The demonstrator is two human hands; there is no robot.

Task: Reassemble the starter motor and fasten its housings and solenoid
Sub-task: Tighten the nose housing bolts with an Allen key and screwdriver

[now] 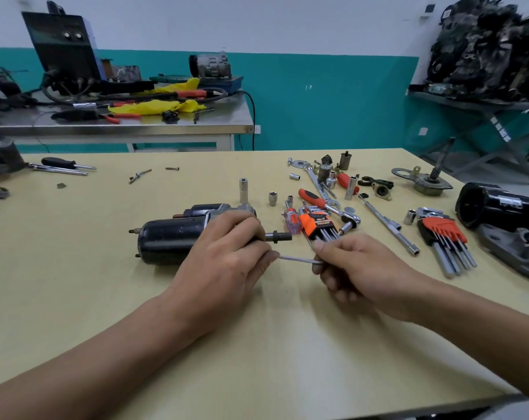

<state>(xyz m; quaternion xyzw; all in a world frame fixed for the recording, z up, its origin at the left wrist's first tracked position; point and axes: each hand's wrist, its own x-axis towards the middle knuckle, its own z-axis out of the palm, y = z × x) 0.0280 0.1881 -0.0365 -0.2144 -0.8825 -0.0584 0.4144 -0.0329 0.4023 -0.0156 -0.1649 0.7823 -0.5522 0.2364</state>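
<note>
Nearest, the right grip (357,268) is closed round a thin hex key (299,260), which is blurred and has one end hidden inside the fingers. The key's bare shaft reaches the fingertips of the left grip (226,262), and I cannot tell whether they pinch it. The left grip curls over the starter motor (169,241) and hides its nose housing. The motor's black body lies on the desk (105,283) to that grip's left, and a shaft stub (279,237) pokes out just past its fingers. Just beyond the right grip lies an orange hex key set (317,222), with small sockets farther off
</note>
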